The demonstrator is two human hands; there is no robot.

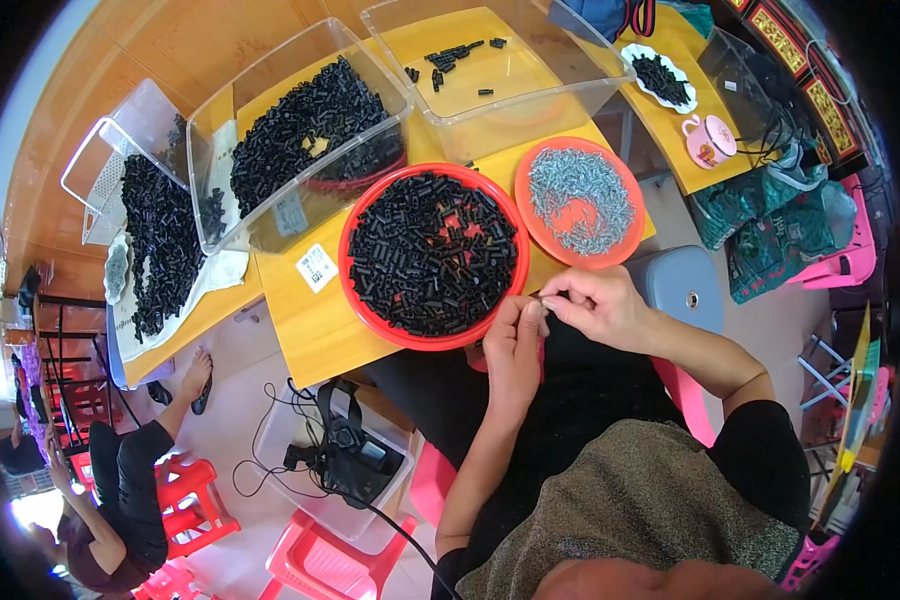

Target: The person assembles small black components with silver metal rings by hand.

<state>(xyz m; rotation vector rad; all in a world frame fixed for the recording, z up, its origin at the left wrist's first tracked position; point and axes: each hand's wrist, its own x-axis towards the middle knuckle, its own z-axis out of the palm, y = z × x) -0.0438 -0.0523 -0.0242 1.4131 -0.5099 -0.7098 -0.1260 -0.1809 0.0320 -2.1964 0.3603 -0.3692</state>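
Observation:
Over my lap, beside the near edge of the table, my left hand (514,345) and my right hand (606,305) meet with their fingertips pinched together. Something small and dark seems to be between them, too hidden to name. Just beyond my left hand stands a round red basin (345,265) heaped with short black tubular parts (410,270). Past my right hand lies an orange-red plate (575,214) with many silver screws (565,175) on it.
A clear bin (310,182) full of black parts and a clear bin (530,115) with a few stand behind. Black parts (160,230) pile up at the left. A white dish (630,53) and pink cup (708,142) sit far right. Another person (120,500) sits at lower left.

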